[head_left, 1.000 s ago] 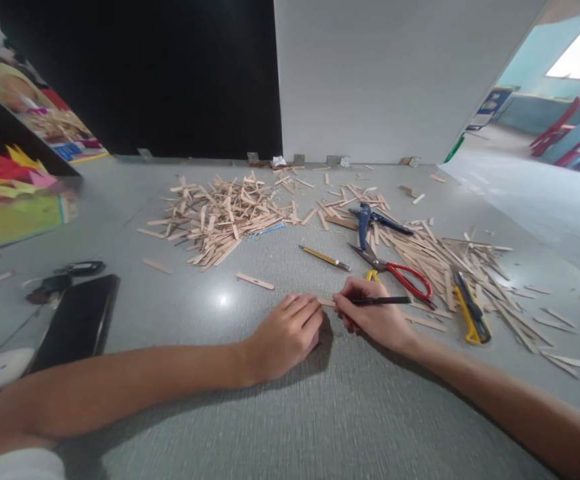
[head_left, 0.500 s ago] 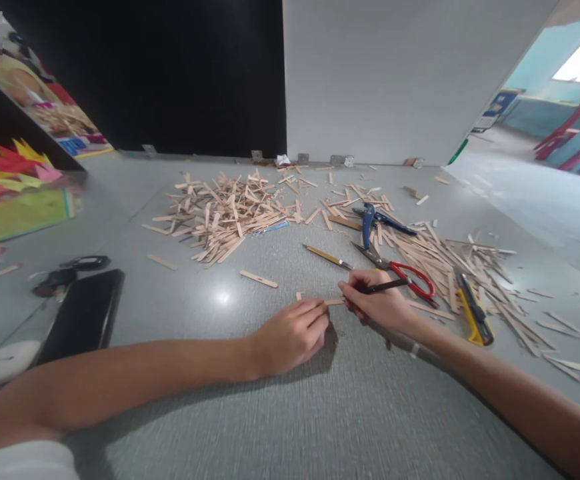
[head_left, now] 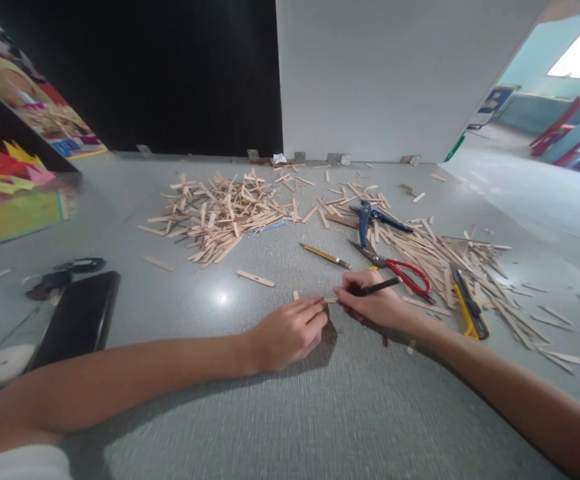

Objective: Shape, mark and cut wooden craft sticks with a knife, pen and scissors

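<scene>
My left hand (head_left: 287,333) is closed over a wooden craft stick (head_left: 331,301), holding it down on the grey table. The stick's right end shows between my two hands. Another stick end (head_left: 296,295) pokes out behind my left fingers. In my right hand (head_left: 370,301) a black pen (head_left: 382,286) is gripped for writing, its tip hidden by the fingers near the stick. Just beyond the hands lie a yellow craft knife (head_left: 325,255) and red-handled scissors (head_left: 406,272). One loose craft stick (head_left: 255,278) lies to the left.
A heap of craft sticks (head_left: 220,217) lies at the back, with more sticks (head_left: 427,257) to the right. Blue-handled pliers (head_left: 365,223) and a yellow box cutter (head_left: 470,307) lie among these. A phone (head_left: 77,317) is at left. A black and white panel (head_left: 360,80) stands behind.
The view has shifted slightly, so everything sits a little further left. Both hands stay at the stick; the pen has barely moved in my right hand.
</scene>
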A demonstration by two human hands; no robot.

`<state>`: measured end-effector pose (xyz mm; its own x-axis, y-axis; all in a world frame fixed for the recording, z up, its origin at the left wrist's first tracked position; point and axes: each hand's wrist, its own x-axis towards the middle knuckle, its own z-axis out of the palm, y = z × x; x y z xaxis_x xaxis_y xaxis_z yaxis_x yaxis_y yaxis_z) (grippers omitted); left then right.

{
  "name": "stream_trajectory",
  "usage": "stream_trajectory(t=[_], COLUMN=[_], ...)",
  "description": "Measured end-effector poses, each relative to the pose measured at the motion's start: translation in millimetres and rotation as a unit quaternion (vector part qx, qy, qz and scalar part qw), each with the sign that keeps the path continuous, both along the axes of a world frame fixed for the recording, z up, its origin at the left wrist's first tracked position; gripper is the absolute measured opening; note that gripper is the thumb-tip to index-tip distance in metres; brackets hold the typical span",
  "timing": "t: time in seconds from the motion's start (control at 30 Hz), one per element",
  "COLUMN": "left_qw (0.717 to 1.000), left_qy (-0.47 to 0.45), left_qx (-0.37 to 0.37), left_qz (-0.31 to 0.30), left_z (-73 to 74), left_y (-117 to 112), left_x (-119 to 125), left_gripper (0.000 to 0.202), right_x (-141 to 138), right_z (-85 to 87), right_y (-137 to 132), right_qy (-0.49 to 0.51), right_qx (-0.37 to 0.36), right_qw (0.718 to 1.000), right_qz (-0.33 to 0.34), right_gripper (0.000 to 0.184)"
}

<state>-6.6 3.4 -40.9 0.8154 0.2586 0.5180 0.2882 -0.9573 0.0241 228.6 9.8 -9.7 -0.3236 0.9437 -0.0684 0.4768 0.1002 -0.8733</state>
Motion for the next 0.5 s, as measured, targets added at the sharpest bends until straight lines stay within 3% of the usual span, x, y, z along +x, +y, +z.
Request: stream_trajectory(t=[0.37, 0.5], left_qw=[0.999, 0.994], left_qy=[0.032, 0.027], left_qx=[0.025, 0.103], left_qz=[0.003, -0.026], left_z=[0.6, 3.7], left_y=[-1.4, -6.0], left_x=[-0.3, -0.3], left_gripper=[0.026, 0.027], right_x=[0.6, 0.5], right_z=[-2.4, -3.1], right_y=[0.9, 1.1], right_qy=[-0.032, -0.038], right_qx=[0.054, 0.047], right_qw=[0.998, 0.998], right_qz=[0.008, -0.001], right_gripper=[0.044, 0.044])
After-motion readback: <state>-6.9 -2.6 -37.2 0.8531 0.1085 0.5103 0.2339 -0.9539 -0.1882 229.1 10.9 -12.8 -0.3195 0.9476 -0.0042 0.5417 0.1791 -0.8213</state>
